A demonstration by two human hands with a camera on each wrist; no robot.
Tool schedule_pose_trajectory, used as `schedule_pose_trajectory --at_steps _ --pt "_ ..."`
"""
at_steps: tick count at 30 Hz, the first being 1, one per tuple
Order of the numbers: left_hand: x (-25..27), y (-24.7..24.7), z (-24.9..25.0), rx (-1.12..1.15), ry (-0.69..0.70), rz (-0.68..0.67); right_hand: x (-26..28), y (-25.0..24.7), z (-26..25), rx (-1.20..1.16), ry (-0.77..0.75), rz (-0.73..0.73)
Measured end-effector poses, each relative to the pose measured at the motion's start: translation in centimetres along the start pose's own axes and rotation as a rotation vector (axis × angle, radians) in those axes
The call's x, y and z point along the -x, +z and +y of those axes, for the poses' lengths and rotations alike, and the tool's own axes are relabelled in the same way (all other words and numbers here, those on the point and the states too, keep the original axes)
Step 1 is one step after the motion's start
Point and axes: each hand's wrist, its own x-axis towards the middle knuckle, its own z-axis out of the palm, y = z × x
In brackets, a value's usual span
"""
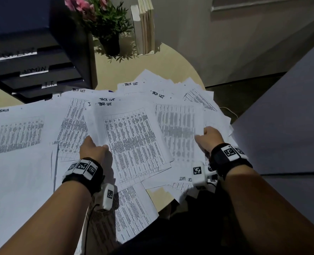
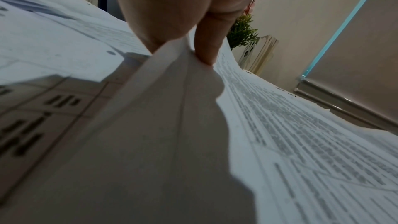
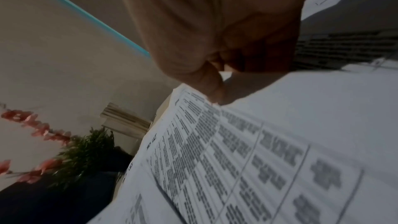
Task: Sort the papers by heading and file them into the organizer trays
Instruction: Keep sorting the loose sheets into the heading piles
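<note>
Many printed white sheets lie fanned over a round table (image 1: pixel 171 65). My left hand (image 1: pixel 94 149) pinches the left edge of a lifted sheaf headed TASK LIST (image 1: pixel 134 137); in the left wrist view thumb and finger of the left hand (image 2: pixel 185 48) nip that sheaf (image 2: pixel 301 142). My right hand (image 1: pixel 208 138) grips the right edge of a blurred printed sheet (image 1: pixel 178 129), with the right hand (image 3: pixel 215 89) curled on the sheet (image 3: pixel 237 159). The black organizer (image 1: pixel 33 70) stands at the far left with trays labelled TASK LIST, ADMIN and I.T.
A sheet headed ADMIN (image 1: pixel 18 131) and one headed I.T. (image 1: pixel 20 181) lie at the left. A potted plant with pink flowers (image 1: pixel 108 21) and upright books (image 1: pixel 145 26) stand at the back of the table. A grey surface (image 1: pixel 290 126) borders the right.
</note>
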Motion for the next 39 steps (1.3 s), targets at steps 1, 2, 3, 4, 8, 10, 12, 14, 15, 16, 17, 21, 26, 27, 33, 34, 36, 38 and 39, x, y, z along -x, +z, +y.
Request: schedule_pose_trajectory --at_steps 1,2,3,4,8,10,12,14,15,16,17,21,26,27,33,34,36,38,39 --pt "0.1 0.0 0.2 0.004 0.016 -0.001 0.0 0.0 0.0 0.045 -0.039 -0.004" --pt "0.3 -0.1 0.6 0.013 0.036 -0.002 0.0 -0.2 -0.3 0.076 -0.080 0.026" --pt "0.3 -0.1 0.7 0.025 0.054 -0.007 0.0 -0.7 -0.7 0.090 -0.143 0.085" --pt "0.4 -0.2 1.1 0.038 0.075 -0.013 0.0 -1.4 -1.4 0.122 -0.224 0.161" --pt "0.2 -0.4 1.9 0.045 0.125 -0.016 0.2 -5.1 -5.7 0.444 -0.514 0.489" --pt "-0.2 -0.7 2.2 -0.005 0.147 0.051 0.6 -6.9 -7.8 0.500 -0.620 0.598" --pt "-0.7 -1.1 2.3 -0.029 0.174 0.152 1.0 -8.3 -9.6 0.510 -0.747 0.658" --pt "-1.1 -1.7 2.3 0.017 0.196 0.210 1.8 -8.9 -11.2 0.533 -0.890 0.674" --pt "-1.2 -1.8 2.4 0.035 0.202 0.217 2.3 -8.6 -12.2 0.545 -0.954 0.650" --pt "-1.1 -1.9 2.6 0.062 0.210 0.200 2.9 -8.0 -13.2 0.551 -1.007 0.600" --pt "-1.0 -1.8 2.8 0.102 0.204 0.164 3.6 -6.9 -14.2 0.551 -1.059 0.534" --pt "0.5 -0.4 2.8 0.163 0.127 0.002 5.7 1.1 -15.9 0.650 -1.237 0.198" --pt "1.6 0.9 1.6 0.296 -0.053 -0.111 5.3 8.7 -12.3 0.571 -1.207 -0.163" --pt "1.6 1.0 1.3 0.317 -0.087 -0.124 4.9 8.8 -11.5 0.461 -1.147 -0.173" --pt "2.2 1.2 1.2 0.369 -0.040 -0.123 1.0 5.2 -5.8 0.328 -0.339 0.041" --pt "2.7 1.1 1.5 0.350 -0.004 -0.138 0.7 5.0 -5.1 0.351 -0.231 0.015" --pt "3.0 1.6 1.5 0.322 0.016 -0.167 0.5 5.1 -4.5 0.296 -0.151 -0.011" --pt "2.9 2.0 1.2 0.338 -0.018 -0.198 0.3 5.8 -4.3 0.184 -0.153 -0.032" --pt "2.9 2.3 1.1 0.340 -0.028 -0.201 0.1 6.1 -4.2 0.126 -0.154 -0.046"
